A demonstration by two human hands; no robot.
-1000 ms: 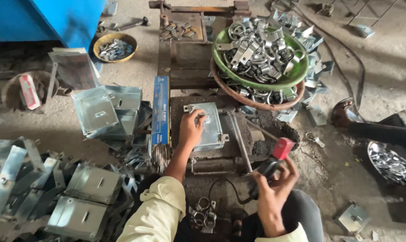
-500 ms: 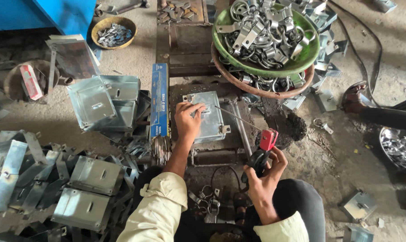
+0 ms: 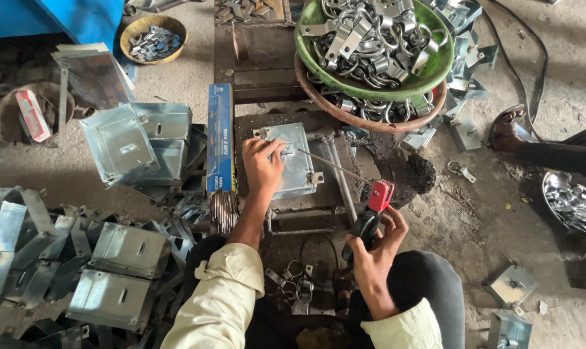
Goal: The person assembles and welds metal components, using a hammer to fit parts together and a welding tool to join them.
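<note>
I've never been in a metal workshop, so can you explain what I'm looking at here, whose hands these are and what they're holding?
The picture comes from a camera worn on the person's head, looking down at their own two hands. The left hand presses flat on a small grey metal box lying on a dark work stand. The right hand grips a holder with a red head, and a thin rod reaches from it toward the box. Beside the box lies a blue pack of rods. Above sits a green bowl full of metal clamps. More grey boxes are piled on the left of the floor.

head cam, top-down, close on workbench
</note>
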